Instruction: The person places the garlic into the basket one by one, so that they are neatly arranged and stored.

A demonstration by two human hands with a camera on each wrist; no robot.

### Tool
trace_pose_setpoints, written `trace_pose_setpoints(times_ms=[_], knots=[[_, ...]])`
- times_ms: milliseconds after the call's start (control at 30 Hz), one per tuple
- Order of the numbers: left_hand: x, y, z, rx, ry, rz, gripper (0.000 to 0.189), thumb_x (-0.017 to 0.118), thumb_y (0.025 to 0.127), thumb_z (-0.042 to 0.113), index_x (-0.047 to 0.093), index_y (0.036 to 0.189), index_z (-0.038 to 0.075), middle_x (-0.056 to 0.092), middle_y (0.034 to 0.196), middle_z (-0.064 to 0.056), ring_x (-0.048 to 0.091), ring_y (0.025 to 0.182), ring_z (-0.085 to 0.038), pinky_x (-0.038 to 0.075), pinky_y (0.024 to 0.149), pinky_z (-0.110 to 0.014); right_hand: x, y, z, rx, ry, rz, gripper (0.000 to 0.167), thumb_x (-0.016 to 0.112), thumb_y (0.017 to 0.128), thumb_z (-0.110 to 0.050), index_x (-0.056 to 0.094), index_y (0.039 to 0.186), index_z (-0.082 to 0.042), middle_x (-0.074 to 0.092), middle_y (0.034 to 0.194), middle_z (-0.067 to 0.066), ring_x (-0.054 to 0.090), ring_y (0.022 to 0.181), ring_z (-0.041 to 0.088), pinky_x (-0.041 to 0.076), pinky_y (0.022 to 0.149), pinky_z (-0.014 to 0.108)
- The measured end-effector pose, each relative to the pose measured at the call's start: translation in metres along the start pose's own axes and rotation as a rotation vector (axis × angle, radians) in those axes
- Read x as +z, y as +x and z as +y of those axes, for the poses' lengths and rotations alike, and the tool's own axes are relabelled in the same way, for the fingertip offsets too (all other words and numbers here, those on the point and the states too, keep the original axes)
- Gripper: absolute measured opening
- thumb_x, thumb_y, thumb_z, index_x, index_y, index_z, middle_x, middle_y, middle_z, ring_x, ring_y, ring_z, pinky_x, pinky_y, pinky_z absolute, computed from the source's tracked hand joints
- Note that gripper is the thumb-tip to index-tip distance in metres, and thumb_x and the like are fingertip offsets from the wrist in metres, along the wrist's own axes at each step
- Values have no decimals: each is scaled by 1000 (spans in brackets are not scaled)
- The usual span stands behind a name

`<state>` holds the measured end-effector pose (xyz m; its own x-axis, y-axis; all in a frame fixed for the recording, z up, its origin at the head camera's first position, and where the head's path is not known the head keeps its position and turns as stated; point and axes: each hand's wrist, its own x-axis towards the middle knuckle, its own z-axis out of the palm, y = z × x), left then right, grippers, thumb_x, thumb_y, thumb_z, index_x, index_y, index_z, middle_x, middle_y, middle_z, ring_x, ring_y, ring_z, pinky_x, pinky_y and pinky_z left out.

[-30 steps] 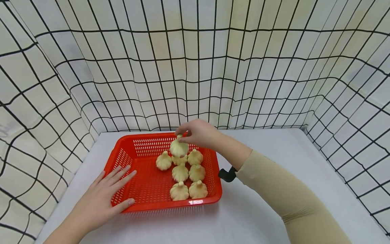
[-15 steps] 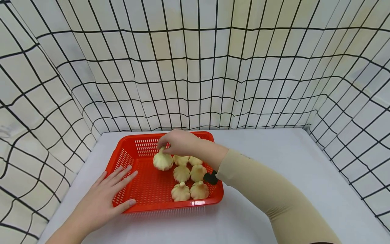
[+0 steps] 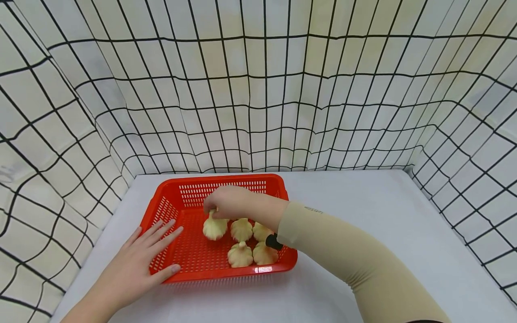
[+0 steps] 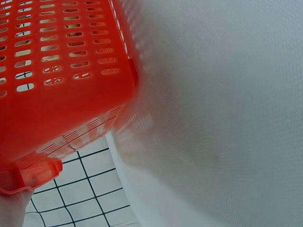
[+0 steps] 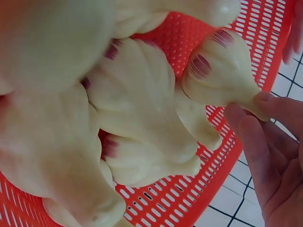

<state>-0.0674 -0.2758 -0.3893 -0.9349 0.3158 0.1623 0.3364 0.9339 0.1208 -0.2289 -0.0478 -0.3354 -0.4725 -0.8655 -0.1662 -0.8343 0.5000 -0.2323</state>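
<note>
A red plastic basket stands on the white table, with several pale garlic bulbs on its right side. My right hand is over the basket and pinches one garlic bulb by its stem. The right wrist view shows thumb and fingertips on that stem, and purple streaks on the bulb. Whether the bulb touches the basket floor I cannot tell. My right forearm hides some of the bulbs behind it. My left hand rests on the basket's left rim with straight, spread fingers.
A white table extends right of and in front of the basket. Black netting over white cloth walls in the back and sides. A black wrist device sits under my right sleeve.
My right hand has carried the garlic bulb from the basket's back middle leftward, then lower and slightly nearer to me. The left hand has stayed on the rim.
</note>
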Motion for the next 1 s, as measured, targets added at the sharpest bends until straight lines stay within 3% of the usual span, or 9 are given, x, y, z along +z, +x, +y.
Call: trace_pose_setpoints(times_ms=[333,533,733,1000], knots=[[1,0,0,10,-3,12,80,66,84,64,44,151,24,41,155,-8,31,142,-37,-18,117,-33,9,-1,1,-58,-55,-90,18,67,96,-18,74,112,-21,68,104,-14,58,96,5,47,84,19],[1,0,-1,21,2,33,80,67,84,63,44,151,25,41,155,-8,33,141,-37,-18,117,-31,14,-2,3,-52,-90,-98,17,66,96,-15,75,109,-22,68,104,-14,58,98,7,46,82,20],[1,0,-1,8,-2,10,81,65,84,64,44,151,25,40,156,-8,32,142,-37,-18,117,-33,15,-3,4,-47,-120,-112,18,67,94,-15,74,109,-24,67,103,-14,58,96,7,47,81,20],[0,1,1,1,7,1,82,65,84,65,44,151,24,40,155,-8,32,142,-37,-19,116,-32,18,-3,4,-48,-100,-126,18,69,94,-28,73,111,-28,65,101,-17,57,94,3,47,82,20]])
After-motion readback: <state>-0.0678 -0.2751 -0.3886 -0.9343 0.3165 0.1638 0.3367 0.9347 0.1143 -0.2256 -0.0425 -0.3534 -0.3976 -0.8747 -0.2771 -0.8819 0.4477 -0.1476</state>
